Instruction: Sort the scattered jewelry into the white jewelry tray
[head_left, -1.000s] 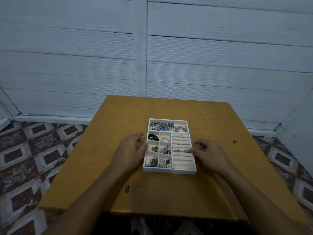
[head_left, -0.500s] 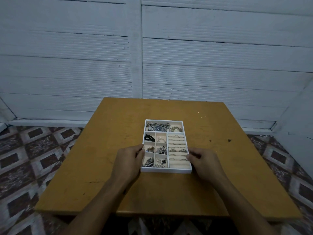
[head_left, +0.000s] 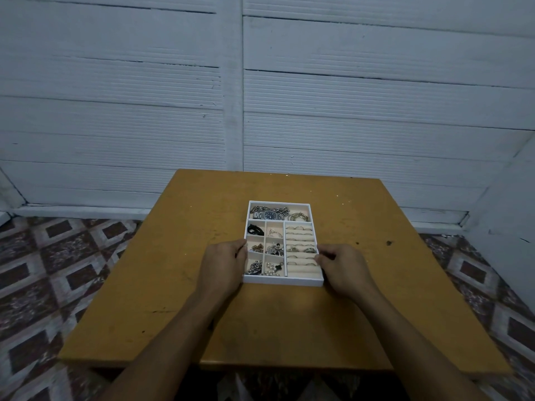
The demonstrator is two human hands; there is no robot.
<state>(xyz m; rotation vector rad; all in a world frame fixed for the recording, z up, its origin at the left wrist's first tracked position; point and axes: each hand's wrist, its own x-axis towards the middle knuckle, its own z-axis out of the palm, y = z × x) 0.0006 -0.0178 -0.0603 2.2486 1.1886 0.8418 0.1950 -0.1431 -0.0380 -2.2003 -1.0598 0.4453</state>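
Observation:
The white jewelry tray (head_left: 282, 282) lies in the middle of the yellow table (head_left: 179, 270). Its far compartment holds a watch (head_left: 270, 215) and bangles (head_left: 298, 217). Small left compartments hold chains, earrings and a black piece (head_left: 255, 229). Rings (head_left: 301, 250) sit in the padded rows on the right. My left hand (head_left: 223, 264) grips the tray's left wall, thumb over the rim. My right hand (head_left: 344, 264) grips the right wall with curled fingers.
A dark spot (head_left: 388, 243) marks the table to the right of the tray. White panelled walls (head_left: 260, 96) stand behind the table. Patterned floor tiles (head_left: 49, 270) lie on both sides. The table's front edge (head_left: 289, 366) is near my body.
Both hands slid back along the tray's sides toward its near half. The camera tilted up, so the table and tray sit lower in view.

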